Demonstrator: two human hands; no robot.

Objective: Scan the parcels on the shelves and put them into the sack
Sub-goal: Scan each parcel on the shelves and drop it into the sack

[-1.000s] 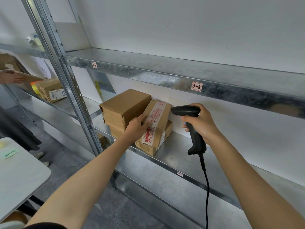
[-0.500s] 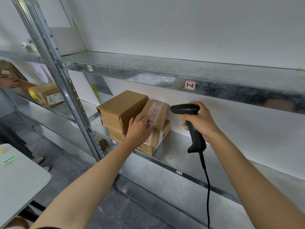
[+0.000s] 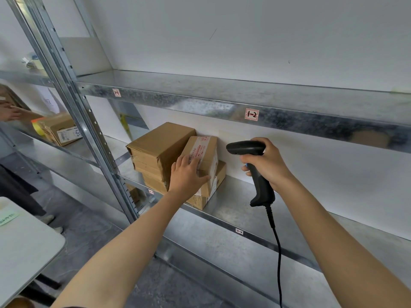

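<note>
1. Nearest, both forearms reach up and away toward the shelf [image 3: 224, 210], so each hand can work at the parcels without the person stepping in.
2. The right hand [image 3: 270, 162] is wrapped tight round the grip of the scanner [image 3: 255, 167], one finger at the front where the trigger looks to be. Its head points left at the parcels, probably to be ready for a label once one is shown. The cable [image 3: 277, 245] hangs down from the grip.
3. The left hand [image 3: 189, 175] lies flat on the taped parcel [image 3: 205, 153], fingers spread and loose, thumb toward its right edge; it presses rather than clasps. I judge this is to tip or slide the parcel so its barcode faces the scanner.
4. That parcel leans tilted against the left stack [image 3: 159, 152] and rests on the flat box [image 3: 210, 188] beneath, which may be why it needs steadying.
5. All three sit far left on the shelf, against the wall, just right of the upright [image 3: 97, 138].
6. No sack is in view, so bagging looks to be a later step; no scan beam shows either.
</note>
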